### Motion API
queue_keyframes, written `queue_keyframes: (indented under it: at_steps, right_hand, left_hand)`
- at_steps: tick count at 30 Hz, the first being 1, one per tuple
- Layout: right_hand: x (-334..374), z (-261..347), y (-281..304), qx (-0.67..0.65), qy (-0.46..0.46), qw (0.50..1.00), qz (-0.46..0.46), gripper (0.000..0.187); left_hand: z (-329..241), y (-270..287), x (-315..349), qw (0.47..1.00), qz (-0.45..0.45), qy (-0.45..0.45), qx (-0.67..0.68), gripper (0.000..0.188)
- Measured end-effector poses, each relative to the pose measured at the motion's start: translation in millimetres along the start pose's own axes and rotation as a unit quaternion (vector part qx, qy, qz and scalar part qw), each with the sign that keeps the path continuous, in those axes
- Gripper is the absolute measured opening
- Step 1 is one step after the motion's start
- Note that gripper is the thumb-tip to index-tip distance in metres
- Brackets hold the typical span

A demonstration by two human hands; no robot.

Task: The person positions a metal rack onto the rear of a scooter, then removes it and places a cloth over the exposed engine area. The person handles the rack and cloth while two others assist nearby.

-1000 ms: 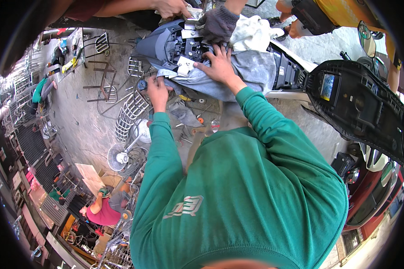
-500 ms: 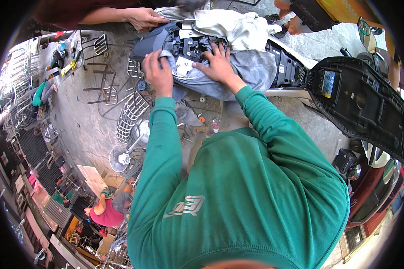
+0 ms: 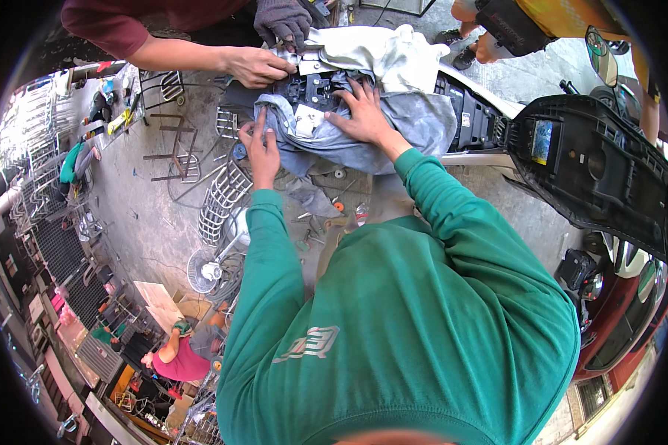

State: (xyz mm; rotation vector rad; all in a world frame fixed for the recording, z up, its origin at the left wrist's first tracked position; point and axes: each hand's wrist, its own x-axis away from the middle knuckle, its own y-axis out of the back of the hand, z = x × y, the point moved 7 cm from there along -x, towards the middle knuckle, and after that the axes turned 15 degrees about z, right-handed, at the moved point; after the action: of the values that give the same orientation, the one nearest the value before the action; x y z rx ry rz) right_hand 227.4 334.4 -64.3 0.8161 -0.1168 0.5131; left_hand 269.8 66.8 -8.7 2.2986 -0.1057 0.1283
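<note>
Fingers [image 3: 358,92] splayed — right hand [image 3: 364,119], on grey cloth [image 3: 421,122]

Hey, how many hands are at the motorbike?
4: your left hand at the grey cloth's left end, your right hand on that cloth, plus a bare hand and a gloved hand across the motorbike. Others may be hidden.

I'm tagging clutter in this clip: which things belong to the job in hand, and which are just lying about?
Apparently in the job:
- motorbike
- blue-grey cloth, under the right hand, beside the left hand
- white metal plate
- white cloth

Apparently lying about:
- fan
- tubular metal racks
- floor rag
</note>
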Motion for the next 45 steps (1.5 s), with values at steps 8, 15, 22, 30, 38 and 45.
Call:
queue_keyframes:
  at_steps: [8, 15, 22, 30, 38, 45]
  right_hand:
    - [1.6, 0.8, -0.6, 0.038, -0.029, 0.999, 0.014, 0.075]
    - [8.8, 12.8, 14.5, 0.026, 0.013, 0.994, -0.105, 0.067]
    - [7.1, 5.4, 15.7, -0.062, 0.031, 0.992, -0.103, 0.064]
    - [5.5, -2.4, 13.8, -0.066, -0.007, 0.997, -0.048, 0.074]
    - [6.3, -0.6, 14.5, -0.054, -0.011, 0.998, -0.038, 0.076]
    - [7.3, -3.8, 12.1, -0.061, -0.03, 0.997, -0.028, 0.075]
  left_hand:
    - [-31.2, 97.4, -57.4, 0.982, -0.147, -0.085, -0.087, 0.036]
    - [-33.9, 48.1, -74.5, 0.971, -0.181, -0.112, -0.111, 0.032]
    - [0.0, 43.5, -89.3, 0.983, -0.081, -0.153, -0.061, 0.021]
    - [39.1, 57.1, -81.2, 0.987, -0.049, -0.108, -0.104, 0.031]
    - [27.4, 93.1, -118.9, 0.944, -0.161, -0.112, -0.267, 0.027]
    - [13.9, 75.5, -105.4, 0.977, -0.198, -0.069, -0.036, 0.029]
